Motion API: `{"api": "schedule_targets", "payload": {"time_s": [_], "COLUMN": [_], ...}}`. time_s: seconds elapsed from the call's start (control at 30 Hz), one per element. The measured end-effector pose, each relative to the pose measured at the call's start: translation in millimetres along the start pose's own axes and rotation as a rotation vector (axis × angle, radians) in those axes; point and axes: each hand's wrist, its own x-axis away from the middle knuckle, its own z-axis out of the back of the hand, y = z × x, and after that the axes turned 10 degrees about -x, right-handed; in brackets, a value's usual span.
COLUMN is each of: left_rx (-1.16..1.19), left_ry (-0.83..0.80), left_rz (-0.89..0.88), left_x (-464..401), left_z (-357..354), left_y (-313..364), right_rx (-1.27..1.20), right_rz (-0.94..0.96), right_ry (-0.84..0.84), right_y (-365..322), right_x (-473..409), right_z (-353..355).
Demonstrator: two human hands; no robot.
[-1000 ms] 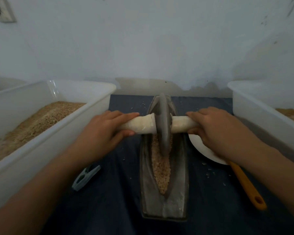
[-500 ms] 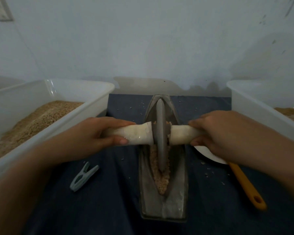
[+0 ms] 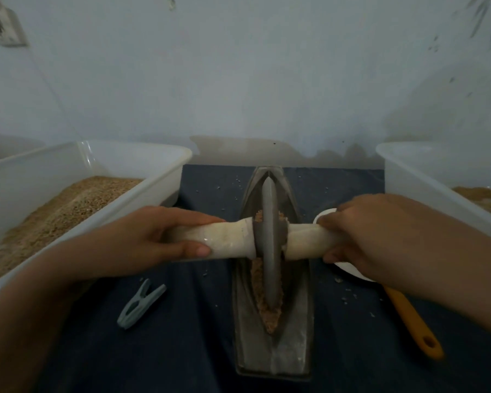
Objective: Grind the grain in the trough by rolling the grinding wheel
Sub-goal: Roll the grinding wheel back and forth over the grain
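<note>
Grey grinding wheel [image 3: 268, 239] stands between both hands' fingers [image 3: 193, 219].

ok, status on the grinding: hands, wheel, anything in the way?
Left hand and right hand both grip the handle ends. Wheel upright in trough, on the grain. Nothing blocking the trough.

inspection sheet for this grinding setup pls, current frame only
Surface: dark cloth, stray grains on it.
Job's things: wheel upright in trough; grain under it.
Clutter: peg, orange handle, white dish.
Hands: left hand and right hand each grip an end of the axle.
Cables: nothing seen.
Surroundings: left tub and right tub with grain; pale wall.
</note>
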Motion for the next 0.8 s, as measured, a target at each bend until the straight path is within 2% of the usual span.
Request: {"api": "schedule_targets", "payload": {"time_s": [0.13,0.23,0.33,0.4,0.47,0.6,0.7,0.8], "left_rx": [-0.031,-0.153,-0.395,-0.439,-0.338,-0.086,-0.023,-0.045], "left_ry": [0.017,0.157,0.330,0.363,0.309,0.097,-0.017,-0.009], "left_rz": [0.020,0.075,0.041,0.033,0.039,0.028,-0.004,0.017], "left_x": [-0.5,-9.5,-19.1,-21.3,-19.0,-4.1,2.7,0.1], "left_z": [-1.1,-13.2,-27.9,-29.5,-23.6,-6.3,2.1,1.0], "left_y": [0.4,-1.9,-4.4,-4.9,-3.6,1.3,4.4,3.2], "right_rx": [-0.014,-0.084,-0.068,-0.056,-0.031,0.000,-0.025,-0.041], "right_rz": [-0.002,-0.047,-0.103,-0.104,-0.068,0.008,-0.012,0.001], "right_ry": [-0.017,0.100,0.209,0.224,0.197,0.066,-0.026,0.017], "right_y": [0.8,8.8,13.1,13.6,13.1,7.8,3.3,4.3], "right_x": [-1.9,-12.6,-20.0,-21.1,-19.0,-10.0,-1.1,0.4], "right_z": [-1.3,-13.5,-27.9,-32.0,-28.2,-11.7,-3.7,-2.2]}}
